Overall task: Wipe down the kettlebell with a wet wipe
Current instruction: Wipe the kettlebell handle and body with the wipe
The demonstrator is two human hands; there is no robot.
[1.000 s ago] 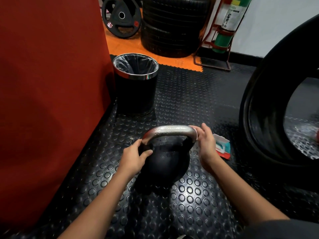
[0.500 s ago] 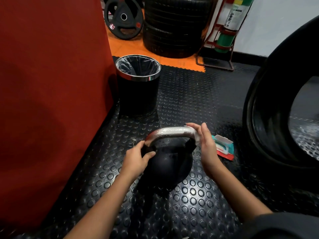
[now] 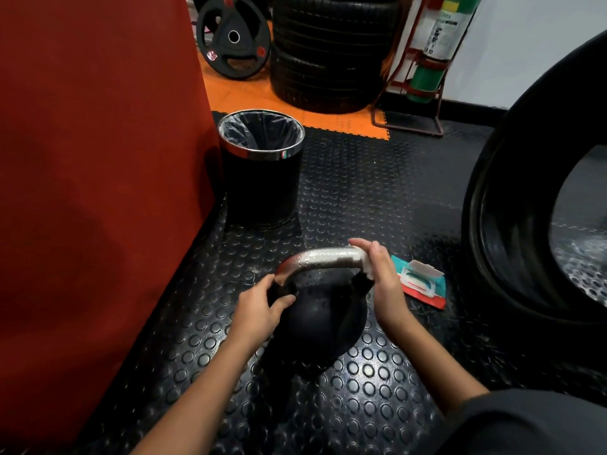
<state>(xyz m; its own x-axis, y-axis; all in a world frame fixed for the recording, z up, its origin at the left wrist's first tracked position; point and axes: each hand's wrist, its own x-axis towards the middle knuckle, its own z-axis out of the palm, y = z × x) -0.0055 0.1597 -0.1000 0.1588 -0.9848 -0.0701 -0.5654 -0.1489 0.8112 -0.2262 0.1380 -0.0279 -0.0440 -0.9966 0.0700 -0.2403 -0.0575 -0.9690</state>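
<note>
Kettlebell (image 3: 323,326): black ball body, silver handle (image 3: 320,259), standing upright on the black studded rubber floor (image 3: 368,382), centre of view, just in front of the person.

Left hand (image 3: 259,310): grip narrow, fingers and thumb curled round the left foot of the handle where it joins the body.

Right hand (image 3: 384,284): grip closed over the right bend of the handle, pressing a white wet wipe (image 3: 363,262) against the metal; wipe shows as a folded edge between palm and handle.

Wipes pack (image 3: 422,284): teal, white and red, flip lid raised, lying flat on the floor just right of the right hand, apart from the kettlebell.

Waste bin (image 3: 262,172): black, chrome rim, dark liner bag, standing beyond the kettlebell, beside the red wall panel (image 3: 98,192).

Large tyre (image 3: 512,251): upright at the right edge, near the pack.

Stacked tyres (image 3: 331,54): far back on orange flooring, with a weight plate (image 3: 233,37) leaning to their left.

Green cylinder (image 3: 427,70): in a red stand, right of the stack.
</note>
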